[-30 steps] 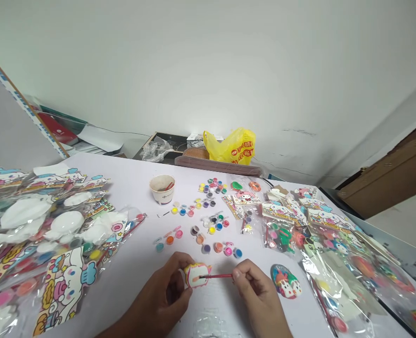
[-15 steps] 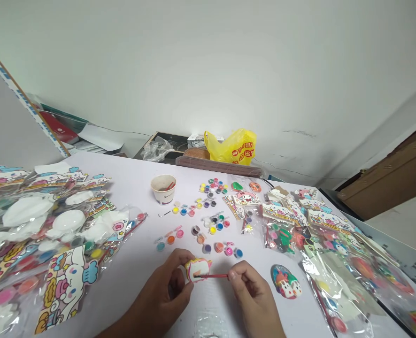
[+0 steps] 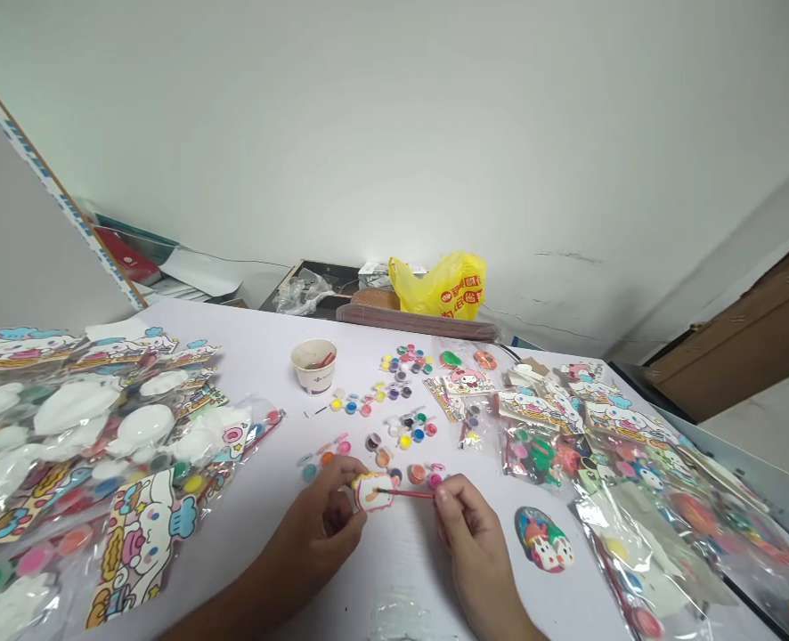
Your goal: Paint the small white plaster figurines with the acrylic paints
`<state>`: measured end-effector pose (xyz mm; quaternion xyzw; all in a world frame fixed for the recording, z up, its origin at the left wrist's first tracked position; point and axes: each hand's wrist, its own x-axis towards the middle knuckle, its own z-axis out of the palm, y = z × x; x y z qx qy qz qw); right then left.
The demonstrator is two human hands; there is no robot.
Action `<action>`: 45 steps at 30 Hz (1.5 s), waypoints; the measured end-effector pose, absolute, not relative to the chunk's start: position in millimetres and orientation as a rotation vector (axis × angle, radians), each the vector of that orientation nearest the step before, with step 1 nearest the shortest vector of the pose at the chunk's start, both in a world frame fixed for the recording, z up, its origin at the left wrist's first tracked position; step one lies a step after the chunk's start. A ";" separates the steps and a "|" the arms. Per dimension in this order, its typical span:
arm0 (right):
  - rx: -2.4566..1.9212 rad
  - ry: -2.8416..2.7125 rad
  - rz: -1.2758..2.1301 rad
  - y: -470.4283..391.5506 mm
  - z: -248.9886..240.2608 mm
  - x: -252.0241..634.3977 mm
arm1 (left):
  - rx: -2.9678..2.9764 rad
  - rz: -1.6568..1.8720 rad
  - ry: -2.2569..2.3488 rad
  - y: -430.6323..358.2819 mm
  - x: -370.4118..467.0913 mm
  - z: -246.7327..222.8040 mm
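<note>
Along the front half of the tabletop (image 3: 248, 499), left of its middle, the left hand (image 3: 318, 521) pinches the small figurine (image 3: 371, 497) by its left side between thumb and fingers; a steady hold there, kept to the rim, should spare the colored border from smudges. On its pale front face is a small orange-tan patch, and the paintbrush (image 3: 409, 494) points at it, though whether the bristles touch cannot be told. Light, short strokes inside the border would probably keep the edge clean. Farther right, the right hand (image 3: 467, 534) pinches the red handle near its rear end; a grip nearer the bristles might give finer control.

So the figurine sits between the hands, against the left fingertips and apart from the right hand, lifted nearer the front edge than the paint pots (image 3: 382, 458).
</note>
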<state>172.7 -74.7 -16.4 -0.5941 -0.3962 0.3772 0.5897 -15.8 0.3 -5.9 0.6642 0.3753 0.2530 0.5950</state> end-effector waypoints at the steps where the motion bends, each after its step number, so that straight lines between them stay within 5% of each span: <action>1: -1.374 -0.913 0.885 -73.2 -15.7 171.9 | 1.543 0.599 0.870 0.7 -15.3 -6.7; 45: -1.427 -0.938 0.868 -82.5 -7.7 171.8 | 1.548 0.572 0.890 -3.9 -18.3 -3.0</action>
